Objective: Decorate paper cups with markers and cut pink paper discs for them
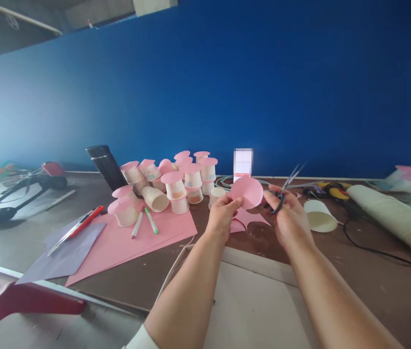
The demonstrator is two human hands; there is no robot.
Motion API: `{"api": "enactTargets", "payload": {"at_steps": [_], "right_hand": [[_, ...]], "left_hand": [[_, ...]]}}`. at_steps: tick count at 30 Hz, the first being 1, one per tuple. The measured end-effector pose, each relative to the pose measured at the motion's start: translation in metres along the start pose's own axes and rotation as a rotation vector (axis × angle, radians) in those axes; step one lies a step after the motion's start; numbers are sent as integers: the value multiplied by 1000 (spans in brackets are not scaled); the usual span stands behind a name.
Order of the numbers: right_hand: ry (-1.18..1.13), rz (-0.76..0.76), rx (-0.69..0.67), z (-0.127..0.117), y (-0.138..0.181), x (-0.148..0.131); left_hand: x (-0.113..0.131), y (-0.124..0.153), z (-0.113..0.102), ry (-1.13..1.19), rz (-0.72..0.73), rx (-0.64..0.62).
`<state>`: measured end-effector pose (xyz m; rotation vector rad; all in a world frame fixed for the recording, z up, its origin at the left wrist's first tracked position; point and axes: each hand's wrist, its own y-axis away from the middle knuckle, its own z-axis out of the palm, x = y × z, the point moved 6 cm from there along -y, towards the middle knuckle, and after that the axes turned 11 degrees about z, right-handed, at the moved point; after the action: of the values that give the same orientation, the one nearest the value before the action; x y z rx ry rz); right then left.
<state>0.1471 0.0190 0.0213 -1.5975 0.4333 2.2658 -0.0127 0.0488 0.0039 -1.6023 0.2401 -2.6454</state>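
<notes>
Between thumb and fingers my left hand (223,215) pinches a round pink paper disc (248,190) by its lower left edge. My right hand (290,218) is wrapped round the dark handles of a pair of scissors (281,194). Their blades point up and to the right, away from the disc, and look slightly apart. Below the disc lie pink paper scraps (251,218) with curved cut edges. An upright paper cup (217,195) stands just left of the disc, partly behind my left hand. Another paper cup (319,216) lies on its side right of my right hand.
Several paper cups topped with pink discs (191,175) stand at the back left, near a black flask (105,165). Pink sheets (169,232), two pens (151,220) and a red cutter (81,223) lie in front. A long cup stack (390,218) and black cable (358,245) lie right.
</notes>
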Motion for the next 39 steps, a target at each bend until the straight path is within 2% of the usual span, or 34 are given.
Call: {"api": "enactTargets", "payload": {"at_steps": [4,11,16,22,35,39], "right_hand": [[-38,-19,17,-2,1,-5],[152,-102,34,2,10,-14],[192,-64,-37,7,12,-10],[129,-34,-80,9,9,-3],[330,-12,-132,19,18,-1],[430,25,-222,26,20,5]], "left_hand": [[0,2,3,-32,-36,-36],[0,5,6,11,-79,-43],[-2,5,4,119,-125,19],[-7,7,8,184,-178,4],[0,7,10,287,-129,44],[2,5,7,313,-73,84]]}}
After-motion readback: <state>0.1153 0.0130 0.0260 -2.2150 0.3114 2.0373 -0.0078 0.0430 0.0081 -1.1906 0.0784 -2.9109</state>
